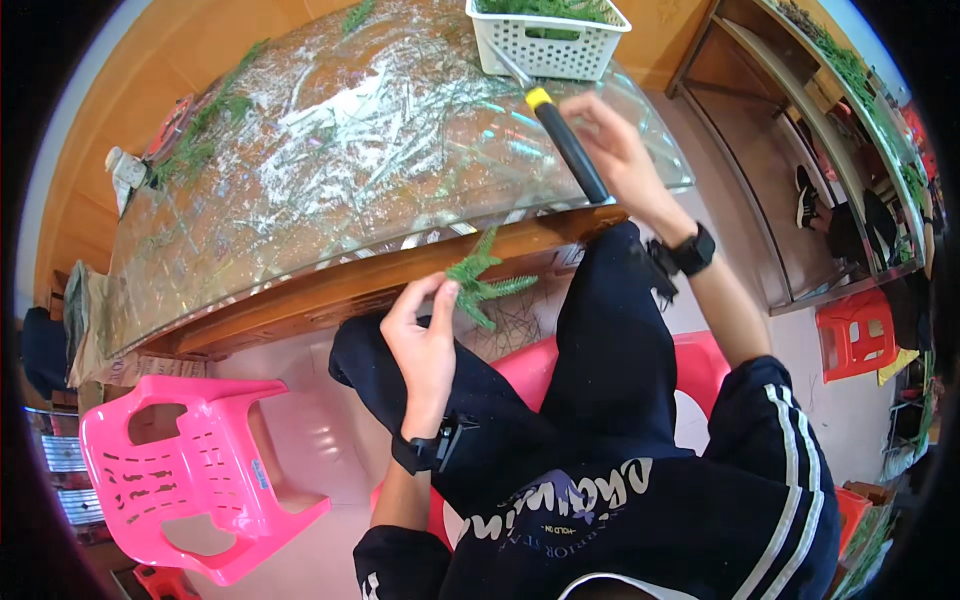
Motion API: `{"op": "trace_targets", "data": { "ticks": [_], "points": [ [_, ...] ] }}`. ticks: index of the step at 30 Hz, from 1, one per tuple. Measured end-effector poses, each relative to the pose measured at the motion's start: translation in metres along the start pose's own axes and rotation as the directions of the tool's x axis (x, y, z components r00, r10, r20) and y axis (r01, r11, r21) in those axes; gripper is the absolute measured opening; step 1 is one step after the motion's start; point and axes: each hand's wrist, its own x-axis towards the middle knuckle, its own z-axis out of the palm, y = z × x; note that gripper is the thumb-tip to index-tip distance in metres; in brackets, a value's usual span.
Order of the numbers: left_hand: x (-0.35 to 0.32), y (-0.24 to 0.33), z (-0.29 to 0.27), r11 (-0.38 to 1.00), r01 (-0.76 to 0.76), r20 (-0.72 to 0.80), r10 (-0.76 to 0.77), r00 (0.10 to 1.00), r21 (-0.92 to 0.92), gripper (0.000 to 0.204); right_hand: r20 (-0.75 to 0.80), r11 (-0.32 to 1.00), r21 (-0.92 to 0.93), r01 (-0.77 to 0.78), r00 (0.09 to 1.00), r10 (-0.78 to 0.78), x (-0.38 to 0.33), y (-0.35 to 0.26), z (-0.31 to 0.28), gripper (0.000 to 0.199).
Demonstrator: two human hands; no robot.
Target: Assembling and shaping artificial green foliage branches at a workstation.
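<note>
My left hand (425,335) pinches a small green artificial pine sprig (482,280) by its stem, just below the wooden front edge of the table. My right hand (612,150) rests on the glass tabletop (330,150) and touches the black handle of a tool (568,148) with a yellow collar; its metal end reaches toward a white plastic basket (545,45). The basket holds green sprigs. I sit on a pink chair with my knees under the table edge.
White flakes and thin green needle scraps cover the glass top, with more green sprigs at its left edge. An empty pink plastic chair (180,460) stands at my left. A red stool (855,335) and wooden shelving are on the right.
</note>
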Motion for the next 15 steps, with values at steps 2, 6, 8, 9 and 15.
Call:
{"op": "trace_targets", "data": {
  "ticks": [2, 6, 8, 9, 15],
  "points": [
    [0.002, 0.001, 0.001, 0.999, 0.025, -0.021, -0.026, 0.999, -0.029, 0.015, 0.047, 0.942, 0.29, -0.17, 0.985, 0.163, -0.029, -0.006, 0.01, 0.013],
    [0.002, 0.009, -0.001, 0.996, 0.085, -0.047, -0.087, 0.995, -0.033, 0.015, 0.409, 0.34, 0.807, -0.483, 0.872, 0.269, -0.068, -0.008, 0.025, 0.028],
    [0.005, 0.013, 0.003, 0.993, 0.114, -0.046, -0.115, 0.992, -0.023, 0.015, 0.576, 0.101, 0.776, -0.623, 0.765, 0.288, -0.085, -0.006, 0.027, 0.036],
    [0.006, 0.014, 0.003, 0.994, 0.105, -0.04, -0.106, 0.994, -0.028, 0.014, 0.649, -0.027, 0.743, -0.669, 0.709, 0.277, -0.091, -0.004, 0.029, 0.04],
    [0.007, 0.011, 0.002, 0.995, 0.097, -0.066, -0.096, 0.993, 0.023, 0.013, 0.594, 0.577, 0.555, -0.599, 0.771, 0.229, -0.086, 0.003, 0.022, 0.021]
  ]
}}
